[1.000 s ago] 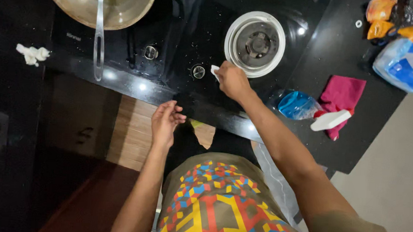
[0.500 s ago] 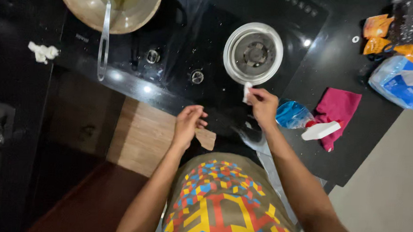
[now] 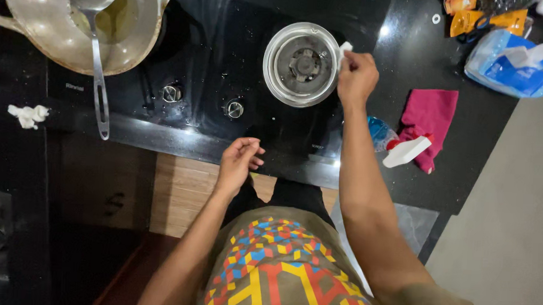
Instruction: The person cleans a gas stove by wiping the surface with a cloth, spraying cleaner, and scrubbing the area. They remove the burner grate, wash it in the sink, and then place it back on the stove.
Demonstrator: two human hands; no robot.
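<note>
right hand: pinching a small white wipe at the burner ring rim
left hand: loose, empty, at the desk edge
progress: stovetop wet and streaky (wiping looks half done, I'd say)

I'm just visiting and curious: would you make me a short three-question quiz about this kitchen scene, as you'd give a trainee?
1. True or false: the right hand pinches a small white wad at the rim of the round burner ring.
2. What lies in the big pot? A) a knife B) a metal ladle C) a whisk
3. Which hand is empty, hovering by the front edge of the black glass stove?

Key: 1 true. 2 B. 3 The left hand, fingers loosely curled, with nothing in its grip.
</note>
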